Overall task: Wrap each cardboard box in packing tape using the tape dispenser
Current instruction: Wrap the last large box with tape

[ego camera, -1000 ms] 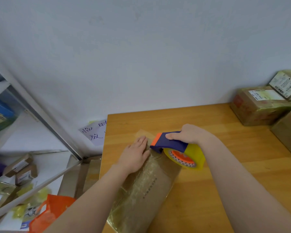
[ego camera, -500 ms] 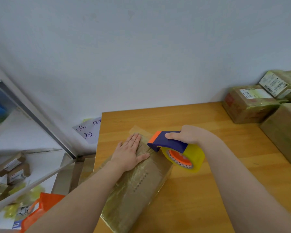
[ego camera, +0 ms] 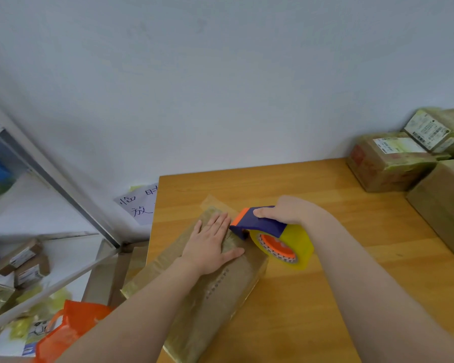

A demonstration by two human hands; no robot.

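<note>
The box lies on the table's left edge, under my forearm, its long axis running from 7 o'clock up to 1 o'clock. My left hand presses flat on its far half, fingers straight and pointing to 1 o'clock. At 3 o'clock of that hand, my right hand grips the dispenser, whose nose points to 9 o'clock and touches the box's right edge. Further boxes stack at 2 o'clock.
</note>
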